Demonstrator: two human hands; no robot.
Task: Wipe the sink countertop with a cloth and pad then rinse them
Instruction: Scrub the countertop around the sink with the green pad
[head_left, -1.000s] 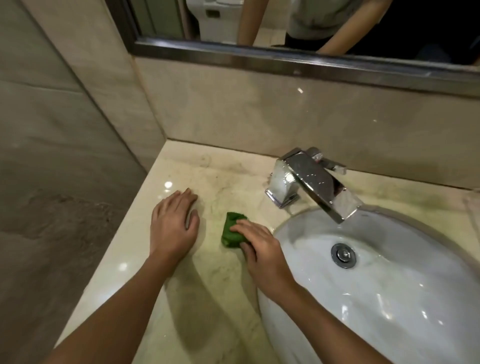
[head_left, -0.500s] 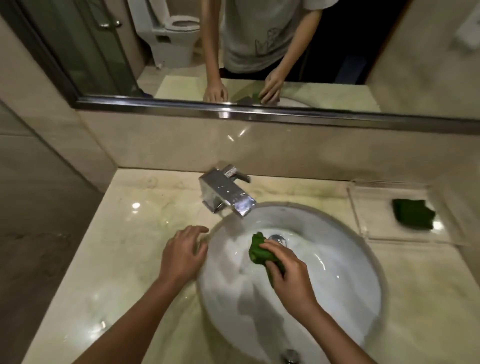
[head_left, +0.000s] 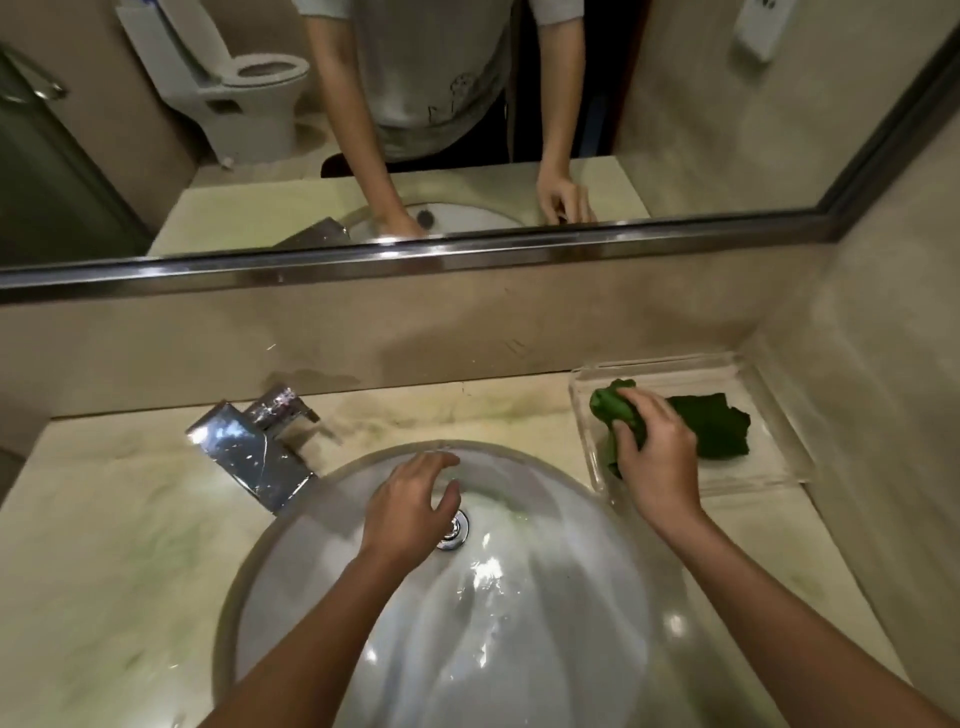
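Pale stone countertop (head_left: 130, 545), glossy and veined with faint green, ran round a white oval sink (head_left: 519, 649) under a steel-framed mirror (head_left: 675, 104). Your forearms were cut off by the bottom edge, and so was the near rim of the sink; the basin was smeared by blur. Your left hand (head_left: 410, 499) covered part of the metal drain (head_left: 456, 529), and whether it touched the bowl could not be told. Much of the bright green pad (head_left: 610, 402) was hidden under your right hand (head_left: 657, 457), so its full shape was unclear.

That pad was at 2 o'clock from the sink, over the left end of a clear, shallow, rectangular tray (head_left: 769, 467). Your right hand gripped it from above, fingers curled round its crumpled bulk. A darker green cloth (head_left: 719, 426), folded and rumpled, lay in the tray at 3 o'clock of that hand, partly behind your knuckles. Your left hand hung over the middle of the basin, fingers loosely spread, holding nothing, well apart from the pad. A blocky chrome faucet (head_left: 249, 457) stood at 10 o'clock of the sink, its flat spout slanting toward the bowl.
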